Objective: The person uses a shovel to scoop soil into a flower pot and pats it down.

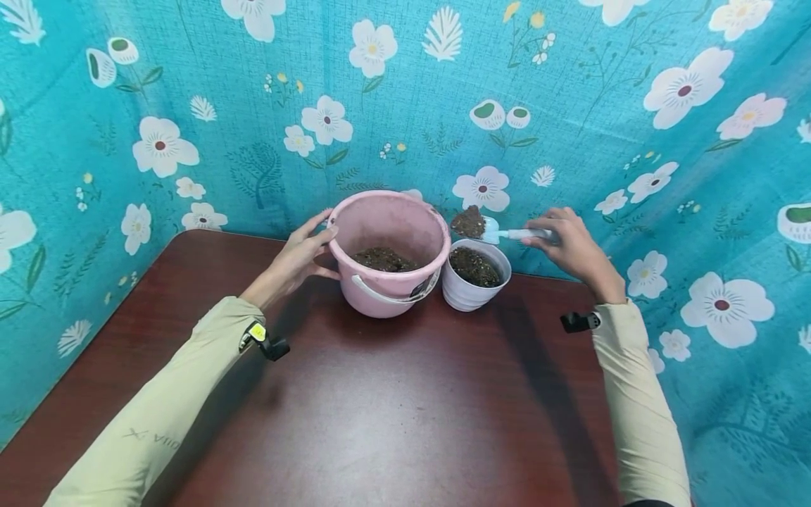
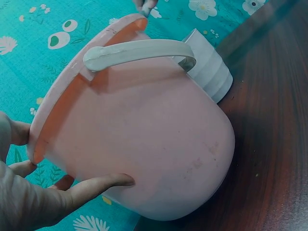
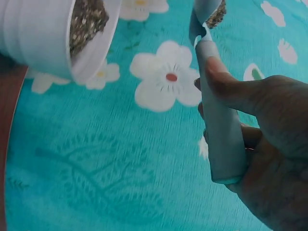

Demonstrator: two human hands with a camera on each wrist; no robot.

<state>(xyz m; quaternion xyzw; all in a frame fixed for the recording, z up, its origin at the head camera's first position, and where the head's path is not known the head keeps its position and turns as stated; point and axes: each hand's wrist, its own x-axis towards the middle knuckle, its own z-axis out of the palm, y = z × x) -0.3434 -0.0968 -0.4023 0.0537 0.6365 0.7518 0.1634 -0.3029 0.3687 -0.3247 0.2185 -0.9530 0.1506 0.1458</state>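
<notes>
A pink bucket (image 1: 393, 289) with a white handle (image 2: 139, 52) stands on the table, dark soil (image 1: 384, 259) in its bottom. My left hand (image 1: 298, 257) holds it at the left, fingers at the rim and thumb against the outer wall. Just right of the bucket is a white ribbed pot (image 1: 465, 296), with soil (image 1: 474, 267) inside. My right hand (image 1: 573, 246) grips the handle of a light-blue hand trowel (image 3: 221, 120). Its blade, heaped with soil (image 1: 469, 222), is raised above the pot's back rim.
The dark reddish-brown table (image 1: 393, 408) extends in front of the bucket and pot. Close behind them hangs a turquoise flowered cloth (image 1: 405, 91), which also runs along the left and right sides. A few small specks lie on the tabletop.
</notes>
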